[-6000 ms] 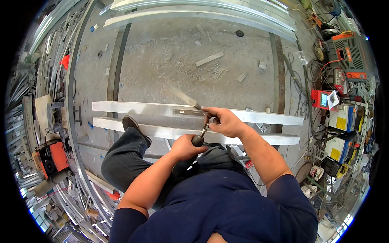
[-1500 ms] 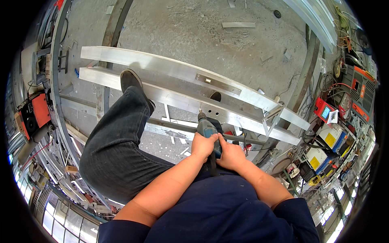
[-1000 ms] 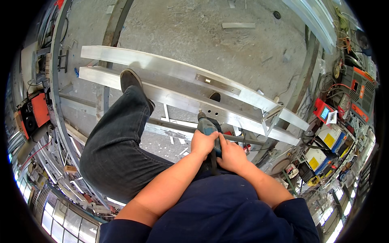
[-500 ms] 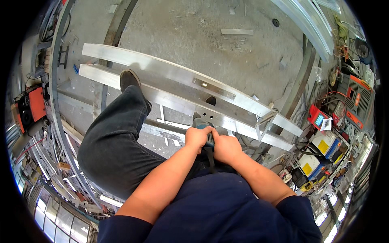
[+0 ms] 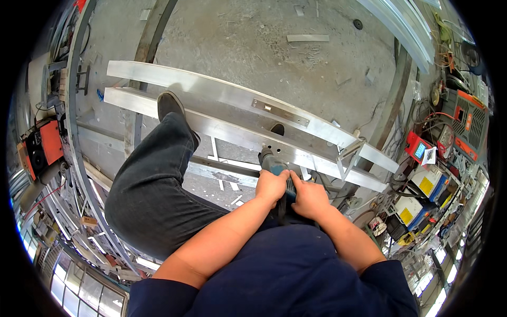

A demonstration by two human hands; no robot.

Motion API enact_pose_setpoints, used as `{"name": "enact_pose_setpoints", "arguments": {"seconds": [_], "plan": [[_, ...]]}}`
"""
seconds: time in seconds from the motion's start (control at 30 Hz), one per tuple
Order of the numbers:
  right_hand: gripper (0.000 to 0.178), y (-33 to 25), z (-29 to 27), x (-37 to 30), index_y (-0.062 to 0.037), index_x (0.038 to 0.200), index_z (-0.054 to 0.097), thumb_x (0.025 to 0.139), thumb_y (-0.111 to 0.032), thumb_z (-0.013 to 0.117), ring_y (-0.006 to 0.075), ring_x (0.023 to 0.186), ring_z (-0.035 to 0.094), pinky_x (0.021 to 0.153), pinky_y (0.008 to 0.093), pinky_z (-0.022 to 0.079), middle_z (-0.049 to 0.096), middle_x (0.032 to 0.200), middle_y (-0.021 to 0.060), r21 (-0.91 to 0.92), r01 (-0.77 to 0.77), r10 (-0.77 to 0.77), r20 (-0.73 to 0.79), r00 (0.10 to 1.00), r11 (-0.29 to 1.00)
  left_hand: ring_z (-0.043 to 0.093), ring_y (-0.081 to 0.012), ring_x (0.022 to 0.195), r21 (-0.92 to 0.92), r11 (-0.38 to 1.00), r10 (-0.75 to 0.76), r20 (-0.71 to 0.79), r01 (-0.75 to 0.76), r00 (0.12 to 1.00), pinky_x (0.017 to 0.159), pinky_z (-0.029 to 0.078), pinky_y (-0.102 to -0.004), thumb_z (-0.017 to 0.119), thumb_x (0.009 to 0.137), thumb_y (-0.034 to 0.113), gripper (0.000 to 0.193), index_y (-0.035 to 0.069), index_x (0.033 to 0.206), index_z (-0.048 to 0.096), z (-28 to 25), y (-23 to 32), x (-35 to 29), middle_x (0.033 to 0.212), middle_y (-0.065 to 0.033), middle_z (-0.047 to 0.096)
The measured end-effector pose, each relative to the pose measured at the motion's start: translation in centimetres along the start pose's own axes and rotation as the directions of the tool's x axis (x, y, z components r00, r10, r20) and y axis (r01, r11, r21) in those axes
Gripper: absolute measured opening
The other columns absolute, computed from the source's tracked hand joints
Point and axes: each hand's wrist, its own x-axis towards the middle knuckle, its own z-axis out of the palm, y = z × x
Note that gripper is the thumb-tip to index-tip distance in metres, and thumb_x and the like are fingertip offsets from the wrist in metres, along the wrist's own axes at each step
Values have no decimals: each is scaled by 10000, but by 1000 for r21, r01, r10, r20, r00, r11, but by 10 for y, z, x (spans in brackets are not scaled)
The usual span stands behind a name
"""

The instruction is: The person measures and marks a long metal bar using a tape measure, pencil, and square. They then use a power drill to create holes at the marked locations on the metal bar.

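Both of my hands are closed round a teal and dark power drill [image 5: 272, 164]. My left hand [image 5: 271, 186] wraps its body from the left, while my right hand [image 5: 310, 198] grips the rear from the right. The drill's nose points away from me, at the near aluminium bar [image 5: 227, 127]; whether the bit touches the metal cannot be made out. Two dark round holes sit in the bar just right of the nose. My shoe [image 5: 170, 105] rests on this bar, left of the drill.
A second aluminium bar [image 5: 211, 91] with a slotted metal plate [image 5: 280, 113] lies beyond. A small metal bracket [image 5: 349, 158] spans both bars at right. Steel frame beams [image 5: 150, 39] run beneath. Red-and-grey equipment [image 5: 467, 127] crowds the right, an orange machine [image 5: 50, 143] the left.
The drill and both hands have shifted slightly to the right along the near bar. The whole view has also moved a little. My grip looks the same.
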Motion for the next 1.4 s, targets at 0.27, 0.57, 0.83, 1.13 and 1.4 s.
{"name": "enact_pose_setpoints", "arguments": {"seconds": [0.27, 0.57, 0.83, 1.13, 1.4], "plan": [[900, -8, -2, 11, -19, 1524, 430, 706, -181, 769, 378, 932, 719, 823, 467, 584, 724, 1082, 187, -11, 23, -23, 38, 999, 1000, 700, -419, 1107, 39, 998, -49, 28, 48, 998, 924, 559, -428, 748, 920, 379, 788, -200, 1340, 418, -9, -4, 9, 1201, -339, 669], [919, -9, 6, 20, -16, 1519, 429, 687, -181, 784, 390, 899, 722, 802, 476, 585, 727, 1057, 199, -15, 19, -18, 34, 999, 1000, 713, -408, 1065, -17, 999, -42, 27, 43, 999, 899, 563, -428, 768, 903, 380, 764, -180, 1323, 463, -16, -2, 12, 1158, -319, 689], [889, -18, -2, 27, -2, 1508, 436, 702, -179, 766, 382, 859, 733, 762, 463, 593, 732, 978, 219, -67, 33, -30, 40, 999, 997, 728, -350, 931, 0, 998, -55, 22, 55, 998, 788, 562, -427, 803, 880, 373, 606, -141, 1148, 625, -25, 6, 14, 1041, -270, 722], [862, -24, -8, 31, -20, 1520, 424, 732, -187, 734, 370, 848, 738, 762, 463, 591, 741, 960, 191, -82, -3, 9, 66, 998, 997, 728, -357, 758, 33, 999, -36, -18, 37, 999, 686, 557, -445, 788, 859, 401, 533, -115, 958, 699, -26, 17, 13, 868, -244, 730], [803, -26, -9, 33, 2, 1515, 437, 780, -203, 688, 373, 838, 743, 767, 465, 591, 742, 942, 203, -101, 18, -12, 63, 998, 995, 667, -284, 604, -43, 998, -55, -19, 54, 998, 552, 500, -440, 797, 860, 385, 525, -124, 932, 696, -30, 16, 13, 754, -175, 698]]}}
